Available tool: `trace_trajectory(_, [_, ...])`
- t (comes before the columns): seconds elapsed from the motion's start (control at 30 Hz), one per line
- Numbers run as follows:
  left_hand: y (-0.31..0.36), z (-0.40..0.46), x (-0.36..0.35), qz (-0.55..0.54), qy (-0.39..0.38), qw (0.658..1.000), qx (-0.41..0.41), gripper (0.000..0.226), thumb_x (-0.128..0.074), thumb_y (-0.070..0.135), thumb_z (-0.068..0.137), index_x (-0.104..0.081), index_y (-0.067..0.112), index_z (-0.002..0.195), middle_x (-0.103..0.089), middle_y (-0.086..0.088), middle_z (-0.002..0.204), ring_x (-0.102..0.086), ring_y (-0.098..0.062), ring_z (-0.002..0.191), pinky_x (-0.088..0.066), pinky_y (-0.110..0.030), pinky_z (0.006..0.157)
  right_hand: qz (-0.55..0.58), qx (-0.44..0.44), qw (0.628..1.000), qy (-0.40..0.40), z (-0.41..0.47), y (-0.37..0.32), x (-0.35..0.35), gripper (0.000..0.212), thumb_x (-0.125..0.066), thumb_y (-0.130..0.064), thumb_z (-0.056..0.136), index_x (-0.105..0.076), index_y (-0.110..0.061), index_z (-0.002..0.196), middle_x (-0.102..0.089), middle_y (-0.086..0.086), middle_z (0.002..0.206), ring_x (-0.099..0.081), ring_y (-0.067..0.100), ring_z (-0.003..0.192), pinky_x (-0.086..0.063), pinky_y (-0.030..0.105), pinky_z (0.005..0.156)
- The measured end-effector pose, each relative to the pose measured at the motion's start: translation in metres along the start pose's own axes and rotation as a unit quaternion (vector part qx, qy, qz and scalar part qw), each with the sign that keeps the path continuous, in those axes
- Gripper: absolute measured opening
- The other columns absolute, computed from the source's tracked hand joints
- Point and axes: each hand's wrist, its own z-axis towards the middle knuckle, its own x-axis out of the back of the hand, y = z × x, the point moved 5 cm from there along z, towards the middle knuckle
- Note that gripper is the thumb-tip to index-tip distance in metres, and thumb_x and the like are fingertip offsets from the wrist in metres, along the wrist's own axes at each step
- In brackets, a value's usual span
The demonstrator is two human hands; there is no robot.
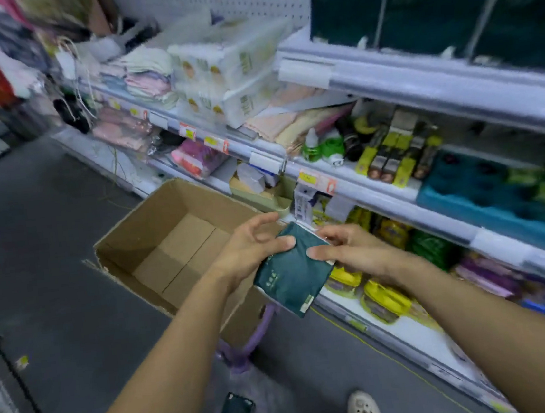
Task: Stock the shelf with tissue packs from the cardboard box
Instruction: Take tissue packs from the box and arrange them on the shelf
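Both hands on one dark green, flat rectangular plastic-wrapped tissue pack (293, 271), held in the air between the open brown cardboard box (153, 239) and the front edge of the white metal shelf unit (451, 221).

Left hand (252, 248): thumb pressed on the pack's upper left edge, other fingers loosely spread and curled above it, index not touching the pack. Right hand (349, 248): thumb flat on the pack's face near its right edge, remaining fingers wrapped behind, so the grip from this side is closed on the pack.

Pack is tilted, one corner pointing down toward the floor, pale label print visible on its lower half.

Box sits raised on a purple stand (246, 350) on the grey floor (51, 263), flaps open; the visible inside bottom is bare cardboard.

Top shelf, right corner: large dark green wrapped tissue bundles (428, 5) lined along the front edge. Middle shelf: white multi-pack tissue bundles (227, 76) stacked two high, folded pastel cloths (147, 81) beside them. Lower shelves: yellow and green packets, details blurred.

A pale shoe (363, 412) shows at the bottom edge.
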Motion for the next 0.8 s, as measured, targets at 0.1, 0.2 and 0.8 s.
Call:
trace_trajectory(0.1, [0.047,-0.006,-0.058,0.048,-0.048,0.996,-0.061,0.05,-0.073,0.018,0.088,-0.052,0.018,0.134,-0.072,-0.014,0.101,-0.071,-0.008,0.079,-0.056,-0.02,0.065,0.016,0.03,0.998,0.06,-0.054,-0.009,0.041,0.021,-0.075,-0.025,0.083,-0.066,-0.008,0.093,-0.066,-0.002,0.08,-0.059,0.005,0.073,-0.044,0.019,0.063])
trace_trajectory(0.2, [0.094,-0.012,-0.107,0.129,-0.024,0.979,-0.158,0.04,-0.061,0.035,0.095,-0.055,0.02,0.132,-0.067,-0.009,0.115,-0.066,-0.015,0.103,-0.053,-0.022,0.082,0.025,0.06,0.986,0.153,-0.108,-0.009,0.091,0.016,-0.074,-0.017,0.084,-0.061,-0.008,0.084,-0.061,0.004,0.079,-0.058,0.012,0.074,-0.045,0.028,0.066])
trace_trajectory(0.8, [0.248,-0.106,-0.462,0.365,-0.02,0.734,-0.572,0.056,-0.058,0.045,0.096,-0.042,0.024,0.146,-0.051,0.002,0.143,-0.044,-0.02,0.132,-0.033,-0.043,0.113,0.066,0.115,0.844,0.52,-0.467,0.074,0.351,0.018,-0.073,-0.008,0.083,-0.062,-0.001,0.095,-0.071,0.019,0.091,-0.057,0.026,0.068,-0.051,0.024,0.057])
